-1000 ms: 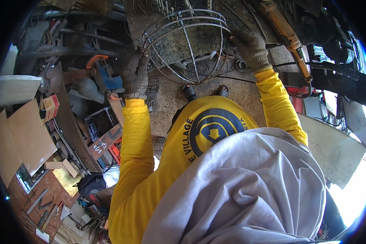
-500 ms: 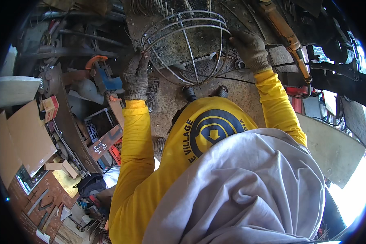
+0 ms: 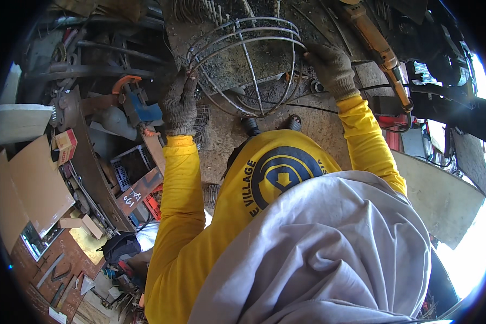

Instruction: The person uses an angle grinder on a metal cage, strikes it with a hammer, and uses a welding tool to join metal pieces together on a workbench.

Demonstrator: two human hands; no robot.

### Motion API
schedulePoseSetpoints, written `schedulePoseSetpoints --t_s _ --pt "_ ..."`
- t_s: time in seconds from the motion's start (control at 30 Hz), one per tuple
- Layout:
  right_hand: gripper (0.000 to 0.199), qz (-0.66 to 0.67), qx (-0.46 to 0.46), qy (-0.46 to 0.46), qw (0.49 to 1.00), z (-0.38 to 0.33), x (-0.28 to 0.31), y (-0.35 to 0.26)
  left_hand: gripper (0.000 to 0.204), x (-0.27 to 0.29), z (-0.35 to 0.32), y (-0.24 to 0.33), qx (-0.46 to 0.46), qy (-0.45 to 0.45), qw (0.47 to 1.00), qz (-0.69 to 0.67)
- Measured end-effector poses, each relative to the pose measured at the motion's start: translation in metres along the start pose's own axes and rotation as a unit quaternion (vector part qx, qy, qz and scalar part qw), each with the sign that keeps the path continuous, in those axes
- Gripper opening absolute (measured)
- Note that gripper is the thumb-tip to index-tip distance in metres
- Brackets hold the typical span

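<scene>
A round wire frame (image 3: pixel 247 54), built of several metal rings joined by bent rods like a basket, is held up in front of me over the workbench's near edge. My left hand (image 3: pixel 179 101), in a grey knit work glove, closes on the frame's left side. On the opposite side my right hand (image 3: pixel 329 66), gloved the same way, grips the rim with its fingers curled around it. Both arms reach forward in yellow sleeves. Parts of the fingers are hidden or dark.
The dark workbench (image 3: pixel 324 33) carries metal rods and an orange-brown power tool (image 3: pixel 380 51) with a cable at right. A blue clamp-like tool (image 3: pixel 143 108) stands left of my left hand. Cardboard (image 3: pixel 38 186) and shelves of scrap lie farther left. A pale board (image 3: pixel 440 197) leans right.
The wire frame and both hands have shifted very slightly; my grip on the frame stays the same.
</scene>
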State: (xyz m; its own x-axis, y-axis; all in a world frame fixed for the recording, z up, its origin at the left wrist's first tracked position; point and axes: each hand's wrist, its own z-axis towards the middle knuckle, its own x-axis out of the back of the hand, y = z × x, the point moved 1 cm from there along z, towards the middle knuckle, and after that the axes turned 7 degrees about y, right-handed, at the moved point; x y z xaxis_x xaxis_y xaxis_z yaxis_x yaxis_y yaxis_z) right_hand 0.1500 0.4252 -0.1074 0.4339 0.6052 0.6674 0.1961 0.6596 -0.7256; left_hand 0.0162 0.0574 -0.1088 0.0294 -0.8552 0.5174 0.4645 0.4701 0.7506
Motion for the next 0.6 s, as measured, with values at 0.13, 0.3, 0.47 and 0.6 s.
schedulePoseSetpoints --t_s 0.13,0.3,0.47,0.6 --pt "0.034 -0.006 0.015 0.002 1.000 0.000 0.001 -0.001 0.030 0.000 0.001 0.005 0.009 0.003 1.000 -0.007" --pt "0.035 0.093 0.022 0.024 0.995 -0.003 0.019 -0.010 0.028 0.001 0.001 0.010 0.019 0.006 1.000 -0.014" --pt "0.034 0.260 -0.068 0.159 0.950 -0.017 0.044 0.003 0.028 0.002 0.002 0.019 0.037 -0.011 0.999 0.001" --pt "0.033 0.300 -0.115 0.214 0.922 -0.031 0.080 0.006 0.030 0.002 -0.001 0.013 0.031 -0.014 0.999 0.005"
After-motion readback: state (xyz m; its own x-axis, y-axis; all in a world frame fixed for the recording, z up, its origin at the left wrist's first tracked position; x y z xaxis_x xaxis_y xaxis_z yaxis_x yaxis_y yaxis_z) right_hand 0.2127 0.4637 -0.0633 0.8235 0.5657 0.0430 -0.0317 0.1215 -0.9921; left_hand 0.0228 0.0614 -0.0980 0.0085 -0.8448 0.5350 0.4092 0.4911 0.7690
